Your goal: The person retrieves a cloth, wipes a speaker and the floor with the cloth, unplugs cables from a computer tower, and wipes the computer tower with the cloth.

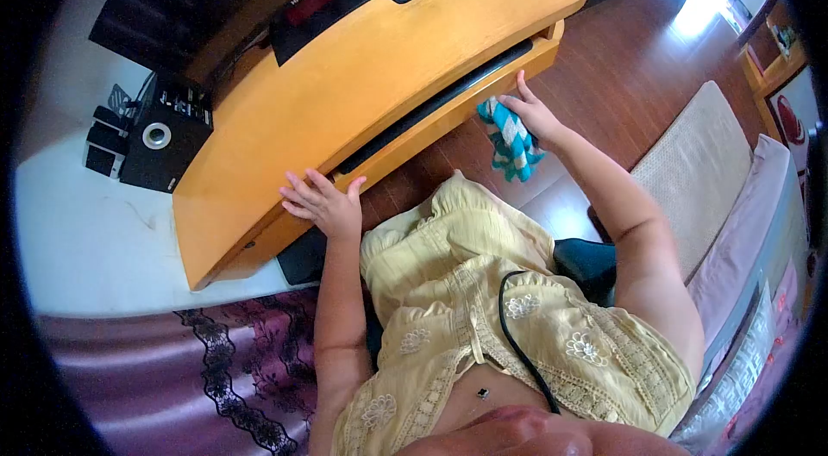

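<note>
From my remote station I see, left to right: black speaker (166, 133) beside the bench (285, 137); left grip (329, 208), fingers spread wide, at the bench's front edge, contact uncertain; keyboard tray (466, 103); blue-and-white cloth (509, 141), held bunched in the right grip (542, 121) near the tray.

Left arm: bare left arm (339, 296) reaching forward, close to straight, wrist (343, 236) roughly in line with the forearm.
Left hand: bare left hand (335, 210) with its back upward, fingers (304, 195) fanned apart, thumb (355, 188) held away from them.
Right arm: bare right arm (617, 189) bent at the elbow (645, 228), which points outward; forearm angled forward and inward.
Right hand: bare right hand (538, 118) gripping, fingers curled under, thumb extended forward.
</note>
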